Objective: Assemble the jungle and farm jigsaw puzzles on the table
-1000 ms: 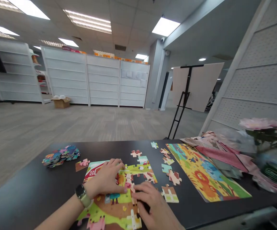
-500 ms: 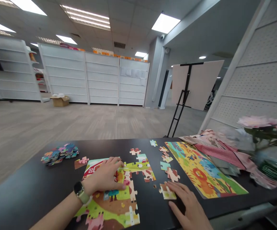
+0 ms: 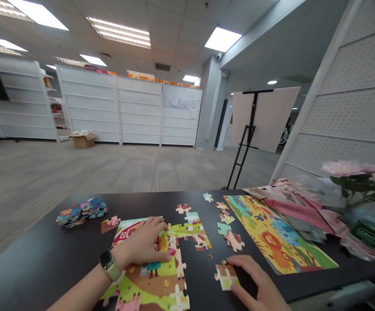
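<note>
My left hand [image 3: 145,242], with a watch on its wrist, lies flat over the partly joined farm jigsaw puzzle [image 3: 158,280], hiding part of the red barn. Its fingers are stretched out. At the right, my right hand [image 3: 252,280] has thumb and index finger on the edges of a fence puzzle piece [image 3: 227,276], which lies on the table apart from the joined part. Above that piece are a brown-and-white cow piece [image 3: 234,241], a pale green piece [image 3: 224,229] and several small ones. A pink pig piece [image 3: 111,222] lies beyond my left hand.
A heap of puzzle pieces [image 3: 82,211] sits at the table's far left. Right of the loose pieces lies a lion picture sheet [image 3: 280,237]. Pink cloth [image 3: 304,214] and a clear bottle [image 3: 370,231] with flowers stand at the right edge.
My right hand has drawn the fence piece a little nearer and turned it slightly, its thumb now at the piece's lower edge. My left hand stays on the puzzle.
</note>
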A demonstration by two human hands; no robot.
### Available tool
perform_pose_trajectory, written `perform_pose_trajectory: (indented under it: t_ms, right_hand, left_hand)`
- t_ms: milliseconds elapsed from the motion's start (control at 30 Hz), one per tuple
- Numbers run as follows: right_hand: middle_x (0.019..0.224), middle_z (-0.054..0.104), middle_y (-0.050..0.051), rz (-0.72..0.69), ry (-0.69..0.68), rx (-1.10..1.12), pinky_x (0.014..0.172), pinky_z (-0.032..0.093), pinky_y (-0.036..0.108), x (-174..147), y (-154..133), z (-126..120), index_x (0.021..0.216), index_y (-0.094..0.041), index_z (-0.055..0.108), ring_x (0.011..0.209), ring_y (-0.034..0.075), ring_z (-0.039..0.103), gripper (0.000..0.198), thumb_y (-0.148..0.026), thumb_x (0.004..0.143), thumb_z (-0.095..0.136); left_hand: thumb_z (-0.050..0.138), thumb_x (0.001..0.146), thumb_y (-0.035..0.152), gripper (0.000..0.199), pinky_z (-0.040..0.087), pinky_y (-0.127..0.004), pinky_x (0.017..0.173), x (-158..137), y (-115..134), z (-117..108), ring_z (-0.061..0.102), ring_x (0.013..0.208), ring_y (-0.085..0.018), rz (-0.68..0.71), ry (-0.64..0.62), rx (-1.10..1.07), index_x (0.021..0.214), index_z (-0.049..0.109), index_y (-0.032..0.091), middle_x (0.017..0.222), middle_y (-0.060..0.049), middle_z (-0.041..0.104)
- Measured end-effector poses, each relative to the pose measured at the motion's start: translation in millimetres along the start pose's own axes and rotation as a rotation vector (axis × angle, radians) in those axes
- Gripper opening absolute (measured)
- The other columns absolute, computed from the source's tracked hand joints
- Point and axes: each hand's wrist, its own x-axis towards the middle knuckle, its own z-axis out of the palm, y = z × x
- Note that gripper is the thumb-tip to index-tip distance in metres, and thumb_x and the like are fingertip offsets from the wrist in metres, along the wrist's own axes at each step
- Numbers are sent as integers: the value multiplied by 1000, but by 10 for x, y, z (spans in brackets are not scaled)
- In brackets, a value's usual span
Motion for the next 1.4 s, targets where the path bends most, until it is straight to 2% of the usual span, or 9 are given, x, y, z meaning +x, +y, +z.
perform_pose_trajectory:
  t_ms: [133,300,433,600,767,1000,1133,1233,1400]
  right_hand:
    - [123,70,10,84,142,-49,80,61,31,121,230,-54,117,-24,71,95,22,71,36,-46,94,54]
    - [131,66,12,136,85,-140,111,44,50,444,431,-47,124,-20,68,126,31,58,47,-46,86,59]
    - [123,69,12,181,74,-105,101,51,44,514,444,-34,121,-19,67,115,30,63,48,-49,84,60]
    - [102,72,13,392,321,-247,86,52,46,449,528,-70,95,-21,69,96,34,66,48,-65,77,61]
    - [87,71,11,447,224,-396,79,48,46,473,554,-68,79,-24,66,91,36,65,43,-66,75,61]
    - [95,71,10,378,255,-214,80,49,39,487,538,-62,99,-22,64,92,31,65,50,-62,70,68]
    - [75,65,2,364,260,-51,68,50,33,453,553,-69,114,-19,61,70,23,65,55,-63,81,54]
    - [67,64,1,360,241,80,65,51,31,435,543,-106,109,-18,64,65,22,65,53,-62,86,46]
    - [71,70,4,391,261,162,65,55,32,439,509,-149,98,-20,69,69,24,68,47,-61,81,54]
  left_hand:
    - [77,68,65,73,36,-56,111,3,16,-7,44,134,-41,-14,-2,-3,127,59,26,144,-13,50]
    - [79,68,62,71,36,-56,111,5,53,-42,43,134,-40,-33,-18,-4,126,60,26,144,-13,50]
    - [79,68,61,69,38,-56,110,5,62,-58,44,133,-40,-21,-18,-11,125,61,25,142,-13,52]
    - [79,69,60,70,37,-56,111,-7,73,-67,44,134,-40,-24,-32,-22,126,60,25,143,-13,51]
    - [78,70,60,71,37,-56,111,-12,77,-82,43,134,-40,-21,-41,-25,128,60,23,143,-13,51]
    - [77,72,58,67,37,-55,111,-10,102,-121,44,134,-40,-17,-55,-27,126,61,21,143,-15,52]
    - [76,73,60,67,38,-55,111,-8,82,-89,43,134,-40,-20,-52,-28,126,61,22,142,-14,52]
    - [75,74,61,69,36,-57,112,-11,57,-54,42,136,-41,-19,-53,-18,129,60,23,145,-14,51]
    - [75,74,62,69,37,-58,110,-13,52,-39,42,136,-41,-21,-46,-2,129,59,24,146,-13,50]
